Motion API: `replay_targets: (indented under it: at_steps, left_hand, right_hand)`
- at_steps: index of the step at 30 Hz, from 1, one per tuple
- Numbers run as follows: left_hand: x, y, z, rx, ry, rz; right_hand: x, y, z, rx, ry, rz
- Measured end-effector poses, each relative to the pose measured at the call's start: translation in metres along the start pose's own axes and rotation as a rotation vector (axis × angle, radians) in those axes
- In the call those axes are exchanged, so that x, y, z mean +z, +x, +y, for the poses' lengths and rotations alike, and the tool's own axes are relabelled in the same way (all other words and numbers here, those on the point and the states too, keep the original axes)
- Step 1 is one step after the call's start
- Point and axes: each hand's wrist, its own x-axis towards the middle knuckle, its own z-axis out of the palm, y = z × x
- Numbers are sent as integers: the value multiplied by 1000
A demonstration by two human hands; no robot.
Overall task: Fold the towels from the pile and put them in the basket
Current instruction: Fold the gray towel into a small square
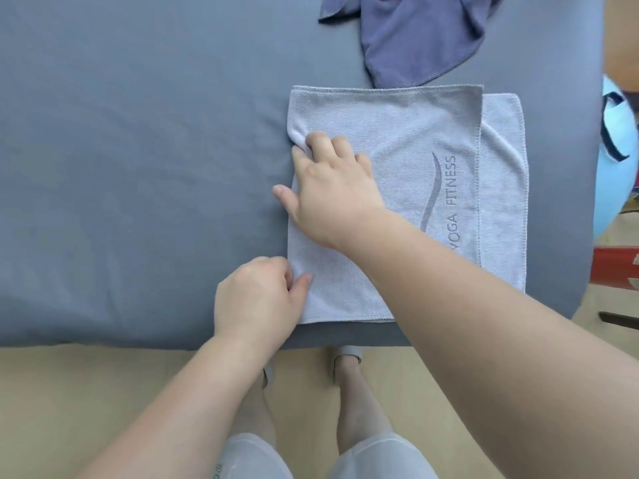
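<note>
A light grey towel [408,140] printed "YOGA FITNESS" lies folded over on the blue-grey bed [138,167], its upper layer stopping short of the lower layer's right edge. My right hand [332,188] lies across the towel's left part, with its fingertips curled into the folded left edge, bunching the cloth there. My left hand [259,295] pinches the same left edge lower down, near the front corner, between thumb and fingers. A darker blue towel [425,36] lies crumpled just beyond, at the top. No basket is in view.
The bed's front edge runs just below the towel, with wooden floor [103,392] and my legs beneath it. A pale blue ball [615,160] and a red object [615,267] stand off the bed's right side. The bed's left part carries only the sheet.
</note>
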Motion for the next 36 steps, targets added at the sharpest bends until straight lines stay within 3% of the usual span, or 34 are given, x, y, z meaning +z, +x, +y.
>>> replay_targets:
  at_steps: [3,9,16,20,23,25,27,30,32,36]
  left_hand:
    - [-12,3,-9,-13,-70,-32]
    - [-42,6,-69,-29,-88,55]
    - [-78,11,-160,-151,-13,130]
    - [-90,9,-183,-224,63,168]
    - [-92,7,-173,-171,12,218]
    - [-86,5,-151,-47,-65,241]
    - [-73,2,-119,106,-132,205]
    - [-43,-4,-67,353,-164,147]
    - [-23,-8,-41,437,-88,86]
    - [5,-13,-26,355,28,3]
  right_hand:
    - [-3,3,-10,37,84,28]
    - [-6,24,-64,2,268,41]
    - [-1,53,-143,-152,415,-30]
    - [-5,52,-152,-256,521,-92]
    - [-5,40,-126,-170,577,94]
    - [-2,28,-95,-19,564,324]
    - [-2,18,-59,153,575,442]
    - [0,10,-12,329,686,334]
    - [1,10,5,288,750,198]
    - [3,9,16,166,696,-34]
